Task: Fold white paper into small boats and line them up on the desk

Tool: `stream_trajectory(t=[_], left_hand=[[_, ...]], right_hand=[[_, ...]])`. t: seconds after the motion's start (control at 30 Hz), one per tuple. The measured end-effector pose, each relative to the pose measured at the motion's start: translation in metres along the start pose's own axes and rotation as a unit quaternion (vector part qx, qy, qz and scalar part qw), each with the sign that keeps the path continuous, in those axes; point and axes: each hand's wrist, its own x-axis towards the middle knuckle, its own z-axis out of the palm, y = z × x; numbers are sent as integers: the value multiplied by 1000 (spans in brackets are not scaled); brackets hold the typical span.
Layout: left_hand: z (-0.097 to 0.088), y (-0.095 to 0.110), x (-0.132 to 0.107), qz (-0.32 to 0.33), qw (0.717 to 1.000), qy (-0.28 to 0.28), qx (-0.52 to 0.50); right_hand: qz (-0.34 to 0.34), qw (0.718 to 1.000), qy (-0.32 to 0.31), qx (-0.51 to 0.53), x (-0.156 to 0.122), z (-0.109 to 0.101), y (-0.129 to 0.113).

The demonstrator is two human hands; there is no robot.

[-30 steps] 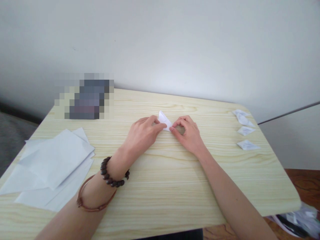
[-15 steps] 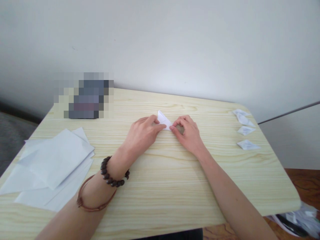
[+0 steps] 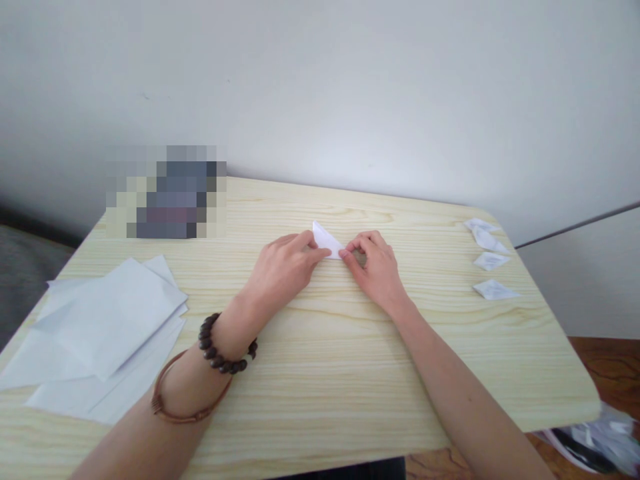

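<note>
The fingers of your left hand grasp the left part of a small folded white paper, thumb across its face; those of your right hand pinch its right corner. That paper is between your hands, over the counter. A beaded bracelet and a brown cord bracelet circle your left forearm. Overlapping white sheets lie to your left, a blurred dark object beyond them. Small folded pieces rest near the counter's right edge.
</note>
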Motion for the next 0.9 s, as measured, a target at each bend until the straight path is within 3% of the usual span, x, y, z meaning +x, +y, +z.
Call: stream_trajectory(t=[0.9], left_hand=[[-7, 7, 1, 4, 999, -30, 18]], right_hand=[[5, 1000, 2, -10, 1, 1, -1]])
